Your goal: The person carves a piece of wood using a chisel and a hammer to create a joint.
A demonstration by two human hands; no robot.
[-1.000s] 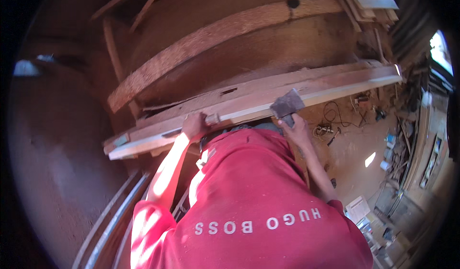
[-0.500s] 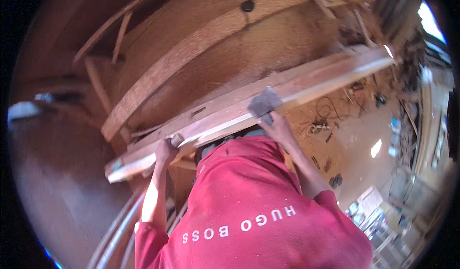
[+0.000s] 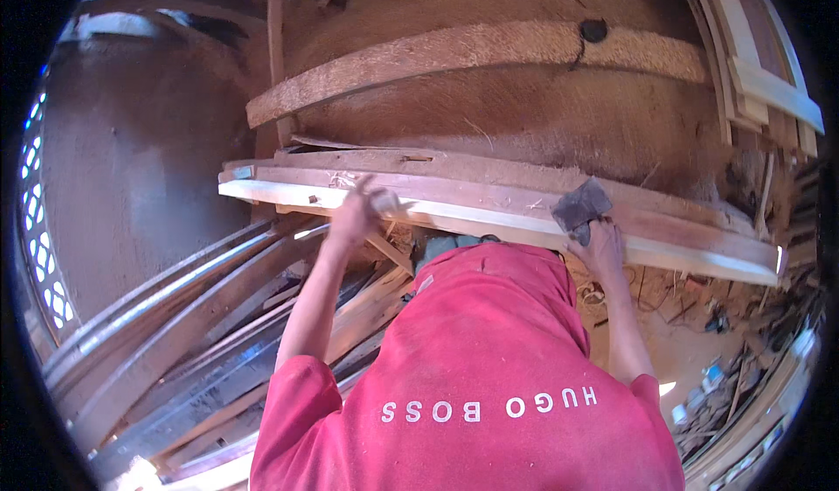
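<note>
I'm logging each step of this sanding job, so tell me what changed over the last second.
The left hand let go of the plank's near edge and now hovers blurred above it, fingers spread. The view also swung, so the plank runs more level across the picture. The right hand stayed put, pressing the dark sanding pad on the plank.

A rough curved slab of bark-edged wood [image 3: 472, 54] arcs across twelve o'clock above a sawdust-coated surface [image 3: 524, 120]. At seven o'clock a heap of long planks and offcuts [image 3: 201, 334] slants down. At four o'clock, wood scraps and litter [image 3: 725, 386] lie on the earthen floor [image 3: 677, 342].
</note>
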